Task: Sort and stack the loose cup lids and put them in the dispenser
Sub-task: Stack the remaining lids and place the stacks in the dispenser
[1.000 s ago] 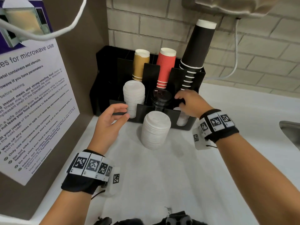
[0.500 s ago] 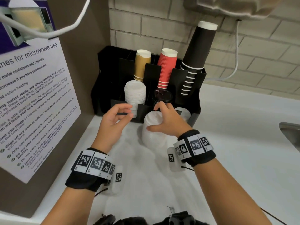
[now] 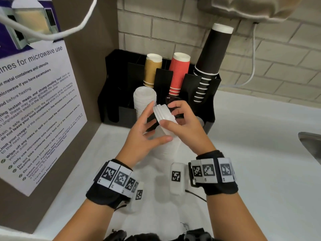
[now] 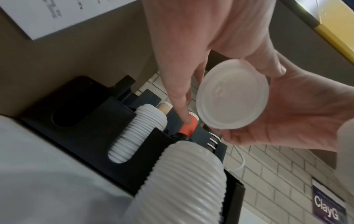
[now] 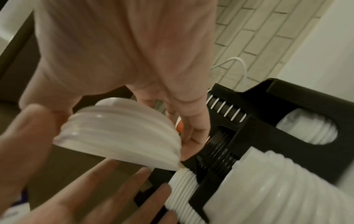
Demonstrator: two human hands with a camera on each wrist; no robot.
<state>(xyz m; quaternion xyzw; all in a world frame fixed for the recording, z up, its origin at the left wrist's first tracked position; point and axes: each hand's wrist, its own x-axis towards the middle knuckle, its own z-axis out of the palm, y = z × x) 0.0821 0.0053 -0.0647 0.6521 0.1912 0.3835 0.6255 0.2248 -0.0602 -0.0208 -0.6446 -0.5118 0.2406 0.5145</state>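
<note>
Spreading across the frame, a white bench (image 3: 251, 153) carries a black dispenser (image 3: 121, 108) set against a brick wall, its rear slots holding tan, red and black cup stacks. Its front left compartment already holds a column of white lids (image 3: 144, 100), the middle one black lids (image 5: 220, 145), the right one a short white stack (image 5: 306, 128). In front of the dispenser stands a tall loose stack of white lids (image 4: 184, 181) on the bench. Above it, the right hand (image 3: 184, 129) grips a small batch of nested white lids (image 3: 165, 113), thumb on the near rim and fingers (image 3: 175, 104) curled over the far rim, the batch tilted on edge. The left hand (image 3: 142, 134) is spread beside the batch with fingers straight, palm toward it; whether it touches the lids cannot be told. The step in hand appears to be squaring up a lifted batch before loading. The next move likely calls for matching lid size to a compartment and lowering the batch straight in so the nesting holds.
</note>
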